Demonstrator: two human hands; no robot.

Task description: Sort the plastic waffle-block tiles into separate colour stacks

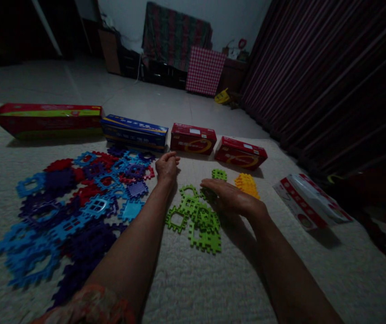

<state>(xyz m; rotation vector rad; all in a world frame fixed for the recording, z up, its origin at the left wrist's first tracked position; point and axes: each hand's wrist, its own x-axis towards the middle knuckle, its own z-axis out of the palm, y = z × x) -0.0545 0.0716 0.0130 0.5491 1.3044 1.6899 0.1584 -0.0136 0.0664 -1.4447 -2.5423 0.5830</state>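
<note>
My left hand [167, 167] is closed with its fingers curled in, at the right edge of a wide spread of blue, purple and red interlocking plastic tiles [98, 204]. Whatever it may hold is hidden by the fingers. My right hand [231, 196] lies with fingers stretched out and together, beside and partly over a pile of green interlocking tiles [190, 204]. A single green tile [219, 174] sits just beyond its fingertips. Yellow interlocking tiles [247, 185] form a small stack to the right of that hand.
Along the far edge of the pale quilted cover [186, 288] stand a long red-and-green box [54, 121], a blue box [134, 132] and two red boxes [193, 138]. A white-and-red box [311, 202] rests at the right. Dark curtains [297, 63] hang beyond it.
</note>
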